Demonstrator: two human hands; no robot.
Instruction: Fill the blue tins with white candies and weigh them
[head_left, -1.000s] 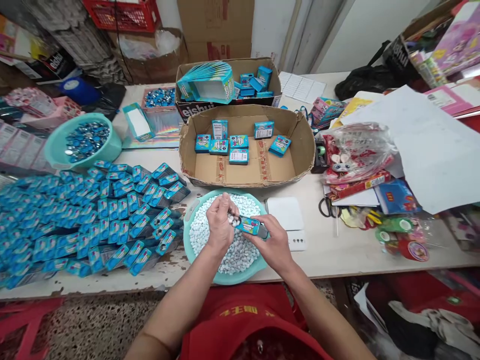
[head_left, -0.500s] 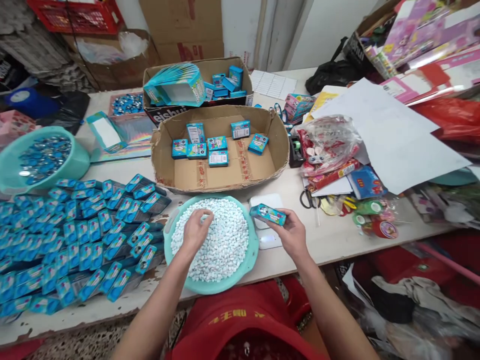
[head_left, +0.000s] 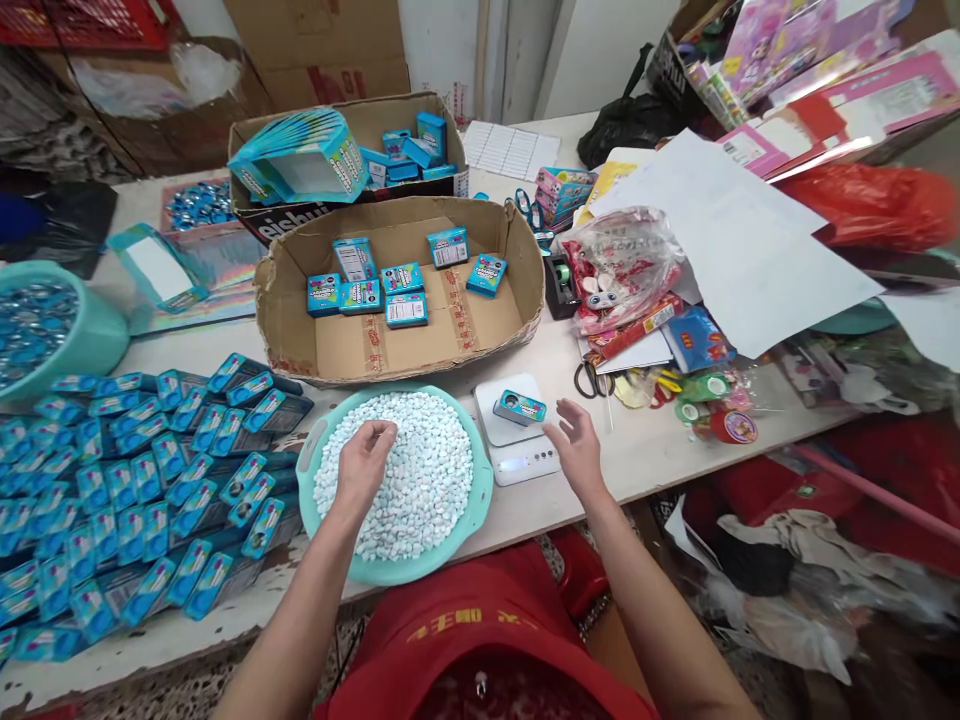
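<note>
A small blue candy box (head_left: 520, 407) rests on the white digital scale (head_left: 504, 438), a round dark hole showing in its top. Just right of it, my right hand (head_left: 576, 445) is open with fingers apart, holding nothing. My left hand (head_left: 365, 460) hovers over the turquoise basin (head_left: 480, 500), above a heap of small pale candies (head_left: 420, 480). Its fingers are pinched together; whatever they may hold is hidden.
Many upright blue boxes (head_left: 154, 530) crowd the table's left side. Behind the basin stands a cut-down carton (head_left: 420, 350) with several blue boxes. Another turquoise tub (head_left: 105, 340) is at far left. Black-handled scissors (head_left: 589, 380), a plastic bag and papers lie to the right.
My right hand has set the blue box on the scale and let go of it. My left hand stays over the candies, its fingers closer together. The view has shifted slightly right.
</note>
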